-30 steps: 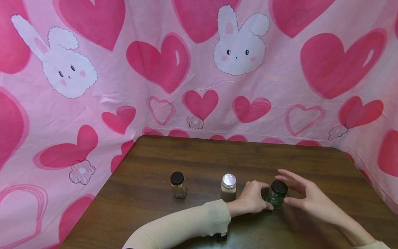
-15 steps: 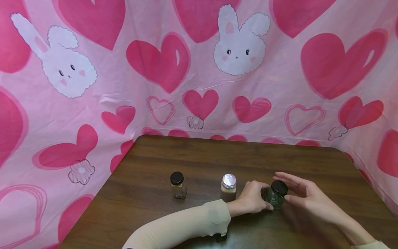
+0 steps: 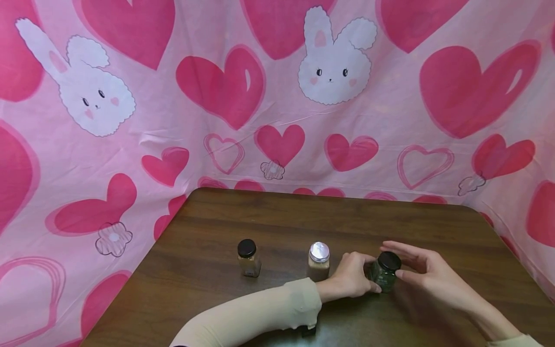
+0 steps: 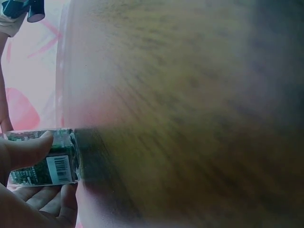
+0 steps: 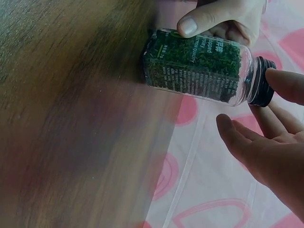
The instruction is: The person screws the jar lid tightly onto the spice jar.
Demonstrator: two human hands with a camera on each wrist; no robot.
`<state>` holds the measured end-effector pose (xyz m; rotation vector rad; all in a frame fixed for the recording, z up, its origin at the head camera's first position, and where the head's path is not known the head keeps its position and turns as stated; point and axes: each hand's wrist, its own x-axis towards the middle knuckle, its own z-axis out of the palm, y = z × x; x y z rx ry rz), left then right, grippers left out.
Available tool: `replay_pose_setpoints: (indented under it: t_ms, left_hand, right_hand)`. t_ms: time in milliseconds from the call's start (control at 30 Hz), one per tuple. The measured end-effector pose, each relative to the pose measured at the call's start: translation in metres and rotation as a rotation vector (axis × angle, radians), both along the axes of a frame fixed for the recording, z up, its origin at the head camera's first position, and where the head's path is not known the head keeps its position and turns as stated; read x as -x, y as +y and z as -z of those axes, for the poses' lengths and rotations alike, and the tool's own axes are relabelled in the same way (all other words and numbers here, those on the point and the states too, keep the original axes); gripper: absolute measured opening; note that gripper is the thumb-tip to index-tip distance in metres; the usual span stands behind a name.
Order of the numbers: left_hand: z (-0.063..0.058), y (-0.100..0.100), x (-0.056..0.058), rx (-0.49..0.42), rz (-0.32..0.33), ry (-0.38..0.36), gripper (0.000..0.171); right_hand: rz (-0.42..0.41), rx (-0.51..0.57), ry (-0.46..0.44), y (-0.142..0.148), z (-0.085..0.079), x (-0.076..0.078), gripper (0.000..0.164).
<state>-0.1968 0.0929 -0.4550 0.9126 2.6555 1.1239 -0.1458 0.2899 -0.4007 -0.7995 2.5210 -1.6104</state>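
A clear glass spice jar of chopped parsley (image 3: 381,280) stands upright on the table, right of centre. My left hand (image 3: 352,275) grips its body from the left, and the left wrist view shows the thumb across one face of the jar (image 4: 59,168) and fingers along the opposite face. The black lid (image 5: 261,83) sits on the jar's neck. My right hand (image 3: 429,274) pinches this lid between thumb and fingers, the thumb on its near side. In the right wrist view, printed text shows on the jar body, with green flakes inside.
A black-lidded spice jar (image 3: 249,265) stands to the left. Beside my left wrist is a jar with a silvery top (image 3: 319,252) and tan contents. A small black object (image 3: 309,331) shows partly under the left sleeve (image 3: 260,308). The wooden table (image 3: 338,217) meets a pink heart-patterned cloth (image 3: 303,111) behind.
My right hand has moved slightly left, its thumb and fingers coming in around the lid. My left hand and the jar stay in place.
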Motion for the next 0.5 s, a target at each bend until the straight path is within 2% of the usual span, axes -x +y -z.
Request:
replay_pose_setpoints:
  t_ms: [233, 500]
  left_hand:
    - [0.0014, -0.0006, 0.0, -0.016, 0.011, -0.003, 0.052]
    - [0.0018, -0.0006, -0.0001, -0.02, 0.01, 0.0, 0.053]
  right_hand:
    - [0.061, -0.045, 0.01, -0.0023, 0.0006, -0.0018, 0.051]
    - [0.165, -0.182, 0.08, -0.0049, -0.001, -0.005, 0.046]
